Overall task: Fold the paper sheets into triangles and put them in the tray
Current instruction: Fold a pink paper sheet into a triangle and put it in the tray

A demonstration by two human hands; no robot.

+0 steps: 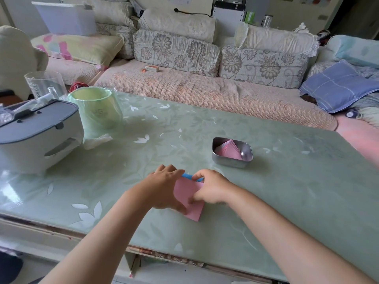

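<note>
Green glass-topped table (287,201) stands before a flowered sofa (205,95). Close to the table's near edge, the left hand (164,189) presses a pink paper sheet (191,208) with fairly straight fingers. The right hand (211,187) curls and pinches the sheet's right side, beside a blue strip (189,176) at the sheet's far edge. Farther right, a metal tray (229,161) holds folded pink triangles (229,149). Toward the far left corner stands a bin (96,107) lined with a green bag.

pink square paper sheet (189,198) on green glass-topped table (287,191), near front edge | left hand (164,189) on its left side, right hand (211,189) on its right | small rectangular metal tray (229,161) behind-right of sheet, folded pink paper triangles (228,150) inside | white grey-lidded appliance (39,136) at table's left, round green bin (96,107) behind-right of it | floral fabric sofa (205,89) behind table
</note>
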